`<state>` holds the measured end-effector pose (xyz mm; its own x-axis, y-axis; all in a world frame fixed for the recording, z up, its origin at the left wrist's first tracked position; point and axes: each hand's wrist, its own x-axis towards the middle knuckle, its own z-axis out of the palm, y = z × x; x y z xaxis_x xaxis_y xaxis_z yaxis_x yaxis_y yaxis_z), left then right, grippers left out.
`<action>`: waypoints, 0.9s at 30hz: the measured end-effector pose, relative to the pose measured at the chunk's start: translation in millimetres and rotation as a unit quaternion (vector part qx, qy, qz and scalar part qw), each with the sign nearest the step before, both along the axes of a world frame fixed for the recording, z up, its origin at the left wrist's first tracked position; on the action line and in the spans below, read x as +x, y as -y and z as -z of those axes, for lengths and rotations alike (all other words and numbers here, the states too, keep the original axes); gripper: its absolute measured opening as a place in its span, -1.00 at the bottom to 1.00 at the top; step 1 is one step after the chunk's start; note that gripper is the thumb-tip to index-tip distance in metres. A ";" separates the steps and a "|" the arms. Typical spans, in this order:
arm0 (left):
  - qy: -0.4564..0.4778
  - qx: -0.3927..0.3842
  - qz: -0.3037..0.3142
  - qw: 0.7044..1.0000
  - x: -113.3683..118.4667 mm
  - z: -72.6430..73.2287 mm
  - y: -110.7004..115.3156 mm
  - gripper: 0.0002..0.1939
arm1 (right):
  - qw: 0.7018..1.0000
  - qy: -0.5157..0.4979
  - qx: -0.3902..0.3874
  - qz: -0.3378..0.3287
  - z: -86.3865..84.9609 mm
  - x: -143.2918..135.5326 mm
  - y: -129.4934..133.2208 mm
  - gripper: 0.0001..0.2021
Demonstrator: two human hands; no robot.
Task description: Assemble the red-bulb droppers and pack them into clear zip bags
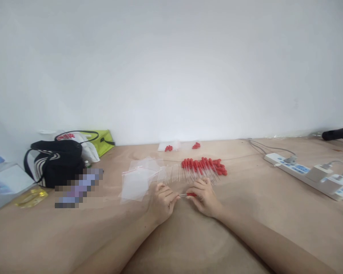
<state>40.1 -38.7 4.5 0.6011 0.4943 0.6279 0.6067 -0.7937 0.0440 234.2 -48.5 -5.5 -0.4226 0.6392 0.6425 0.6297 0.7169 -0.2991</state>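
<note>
- Pinched by its clear end, a thin tube (183, 195) sits in the closed fingertips of the left hand (164, 202).
- Right-hand fingertips are closed on the red bulb (191, 194) at the tube's other end; the right hand (205, 198) is palm down, with its curled fingers over the bulb.
- Tube and bulb lie in line between the two hands, roughly level, over the middle of the tabletop (246, 217).
- Just beyond the hands, clear loose tubes (167, 174) lie side by side, and to their right a row of red-bulbed tubes (200, 166) has its bulbs toward the far edge.
- More red bulbs (222, 170) cluster at that row's right end.
- Overlapping clear zip bags (137, 183) lie beyond and to the left of the left hand.
- Near the far edge, two small groups of red pieces, one on the left (168, 148) and one on the right (196, 145), lie on or in clear plastic.
- Toward the far left corner stand a black bag (63, 161), a white plastic bag (88, 150) and a green bag (104, 142); a pixelated item (79, 188) lies before them, with yellow plastic (31, 198) near the left edge.
- Along the right side runs a white power strip (297, 168) with plugs and cables.
</note>
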 end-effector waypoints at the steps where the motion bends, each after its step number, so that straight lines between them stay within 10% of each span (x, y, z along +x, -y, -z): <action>1: 0.004 0.001 0.003 1.000 1.0 0.5 0.9 -0.75 | 1.000 -0.001 -0.003 -0.004 0.8 -1.1 0.6 -0.89; 10: 0.007 -0.019 0.009 1.000 3.6 1.2 0.7 -0.72 | 0.998 -0.020 -0.036 -0.042 4.4 -0.9 -1.8 -0.87; 16: 0.015 -0.082 0.009 0.996 2.6 -1.1 0.5 -0.74 | 0.951 -0.249 -0.176 -0.054 1.5 -10.1 -8.1 -0.78; 21: 0.017 -0.130 -0.038 0.991 -3.5 -2.4 -2.6 -0.71 | 0.905 -0.352 -0.228 0.065 -13.2 10.3 -49.7 -0.69; 27: 0.006 -0.141 -0.109 0.984 -8.7 2.3 -11.0 -0.76 | 0.918 -0.136 -0.227 0.296 -34.0 49.1 -104.1 -0.62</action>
<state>31.5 -27.7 2.2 0.4547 0.7666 0.4533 0.7592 -0.5998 0.2527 283.2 55.6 28.4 0.2214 0.9330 0.2838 0.7273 0.0359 -0.6854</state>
